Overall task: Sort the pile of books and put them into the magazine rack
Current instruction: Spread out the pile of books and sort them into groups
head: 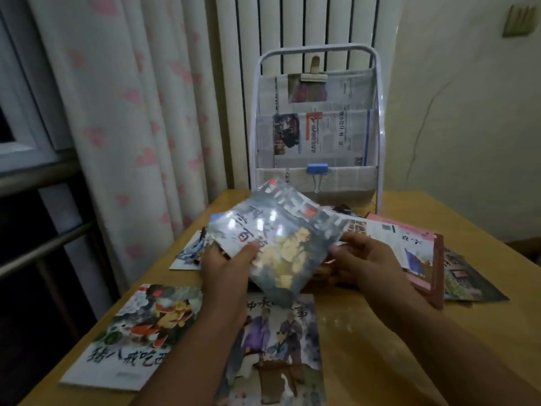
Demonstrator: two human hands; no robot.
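A glossy picture book is lifted and tilted above the table's middle, blurred by motion. My left hand grips its left edge, thumb on the cover. My right hand touches its right edge; whether it grips is unclear. The white magazine rack stands at the table's far edge, its clear pockets holding newspapers. Flat near me lie a book with an orange figure and a book with robed figures. A spread pile of books sits to the right, with another book at the left.
The wooden table stands against a radiator and a curtain. A blue binder clip hangs on the rack's lower pocket, a beige clip on the top one. A metal rail runs along the left.
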